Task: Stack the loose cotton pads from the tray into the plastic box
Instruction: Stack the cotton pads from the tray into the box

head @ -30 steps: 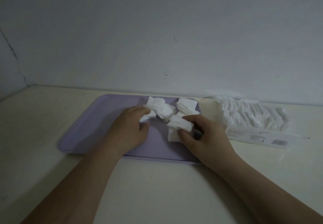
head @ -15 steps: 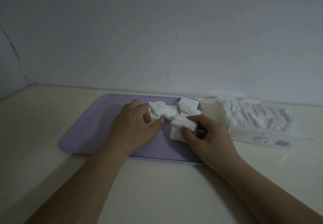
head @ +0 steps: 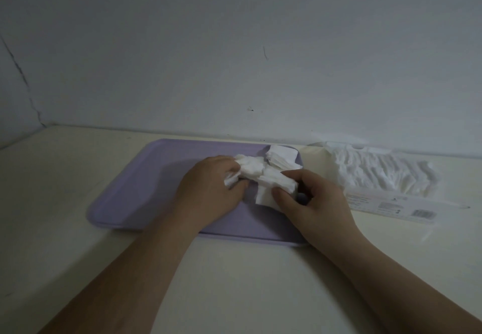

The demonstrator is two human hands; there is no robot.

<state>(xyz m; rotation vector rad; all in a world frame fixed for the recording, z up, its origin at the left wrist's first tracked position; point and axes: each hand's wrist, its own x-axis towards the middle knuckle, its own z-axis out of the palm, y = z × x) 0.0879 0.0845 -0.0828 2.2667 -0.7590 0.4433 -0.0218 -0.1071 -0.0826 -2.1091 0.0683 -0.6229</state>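
Curls the left hand [head: 208, 192] round a bunch of loose cotton pads [head: 250, 170] now, where half a second back kept it flatter against the heap with the thumb stretched out. Holds the right hand [head: 315, 203] much as before, in the same spot.

Grips with the left fingers [head: 225, 165] bent over the top of the bunch and the thumb tucked under it, with white edges poking out at the near side. Pinches another crumpled clump of pads between right thumb and forefinger, with the remaining fingers curled loosely behind. Keeps both hands low over the right half of the lilac tray [head: 146, 182], with the two clumps touching in the middle.

At the tray's far right corner, just behind the hands: a small neat stack [head: 283, 155] of pads.

On the tabletop [head: 234, 281], just to the right of the tray and close to the wall [head: 234, 46]: the clear plastic box [head: 378, 174], already holding a row of white pads on edge. In front of the box: a flat clear piece [head: 391, 204] with printed labels, touching it or just beside it; cannot tell which.

Dim light throughout.
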